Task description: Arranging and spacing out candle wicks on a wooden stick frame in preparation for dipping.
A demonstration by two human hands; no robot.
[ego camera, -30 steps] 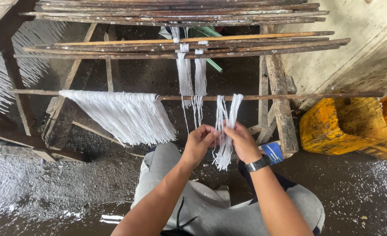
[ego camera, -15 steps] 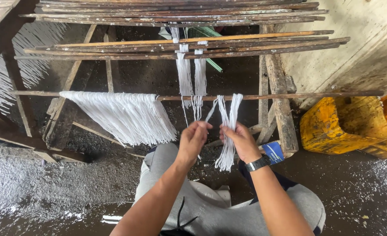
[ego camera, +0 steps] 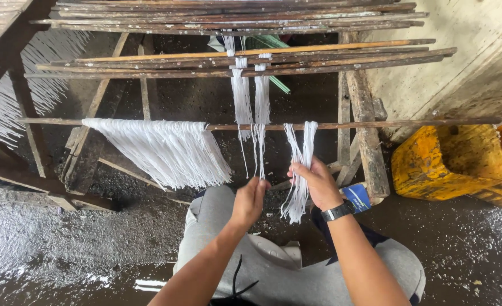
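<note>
Strings hang in white bunches from a thin wooden stick (ego camera: 375,123) that runs across the wooden rack (ego camera: 364,113) from its left side to its right side.

At the left end of the stick hangs the big fan of strings (ego camera: 160,150). It is wide and spread out, and its tips slant down toward the middle. No hand touches it.

Next, near the middle, two long strips (ego camera: 251,96) drop from the higher sticks (ego camera: 234,56) down past the thin one. Their loose ends (ego camera: 258,148) dangle just above the left hand (ego camera: 250,201). The left hand is half curled with the fingers up, right under those ends. I cannot tell if it pinches any of them.

A bit more to the right is the small bunch (ego camera: 299,170). It is looped over the thin stick and hangs down in two parts. The right hand (ego camera: 318,184) is closed around it about halfway down, with a black watch (ego camera: 338,212) on the wrist. The two hands are a little apart.

The strings look soft, thin and very light. They bend and sway and would not stand up alone. They may snap or tangle if pulled hard, so a gentle hold in the middle of the bunch, with many strands together, seems best.

Far right, past the rack's edge, sits a yellow tub (ego camera: 449,164) on the wet floor (ego camera: 64,249).
</note>
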